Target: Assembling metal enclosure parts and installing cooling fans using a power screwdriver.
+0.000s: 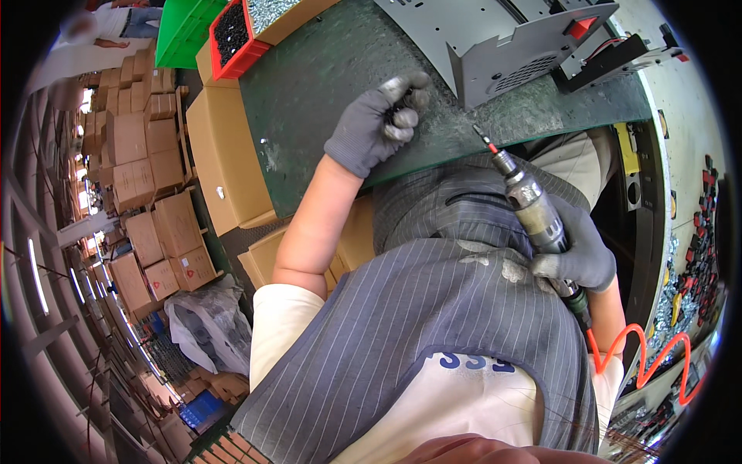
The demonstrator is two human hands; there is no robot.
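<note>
My left hand (379, 124), in a grey glove, is raised above the dark green work mat (309, 100). Its fingers are curled closed, and small dark bits show among them, too small to name. In my right hand (583, 251), also gloved, is a power screwdriver (533, 209) held by its body. The bit points up and left toward the mat's near edge, apart from any part. An orange coiled hose (638, 348) runs from the tool's back end. Beyond the bit, a grey sheet-metal case (502, 66) with vent holes rests on the mat.
A red bin (247, 58) of small black pieces and a carton of shiny metal pieces stand at the far left, beside a green crate (182, 35). Cardboard boxes (158, 174) are stacked on the left. Loose hardware (692, 271) lies on the right. Another person (116, 27) is at upper left.
</note>
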